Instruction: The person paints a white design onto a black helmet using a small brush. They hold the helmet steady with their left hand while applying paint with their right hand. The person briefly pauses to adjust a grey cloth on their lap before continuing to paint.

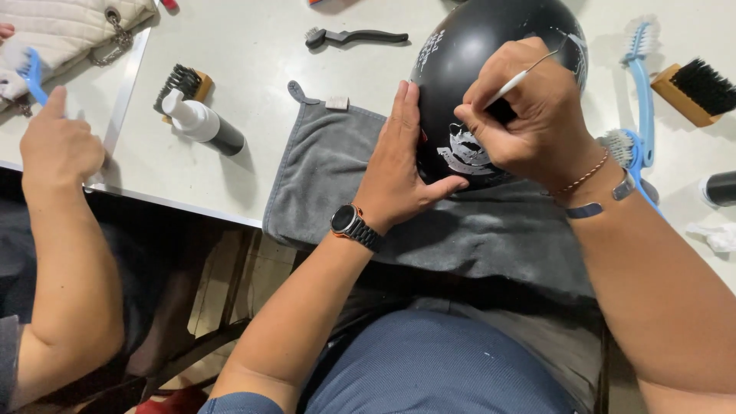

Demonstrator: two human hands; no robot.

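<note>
1. Your helmet (491, 46) is a rounded black shell w/ a matte-to-slight sheen, white graphics on the side and a pale emblem (464, 152) low on the face nearest you; it sits on the grey cloth (337, 176) at the table (253, 46) edge, right in front of you
2. Your left hand (399, 172) lies flat & open on the helmet's left flank, fingers straight and together pointing away from you, thumb spread out under the emblem – bracing, not gripping; black watch (349, 222) on that wrist
3. Your right hand (529, 115) is curled in a pen-style pinch round a thin white stick (517, 79), fingers closed on it; its lower tip is hidden behind your fingers near the emblem, upper end slants up & to the right
4. Helmet's long axis runs roughly away from you, dome toward the far side; can't tell front from back
5. Around it: blue brushes (640, 92) just right of the helmet, a wood-backed brush (694, 90) further right, a white-topped bottle (203, 123) & a black brush (356, 36) to the left
6. A co-worker's hand (57, 146) at far left holds a small blue brush (31, 73) by a quilted cream bag (69, 27)
</note>
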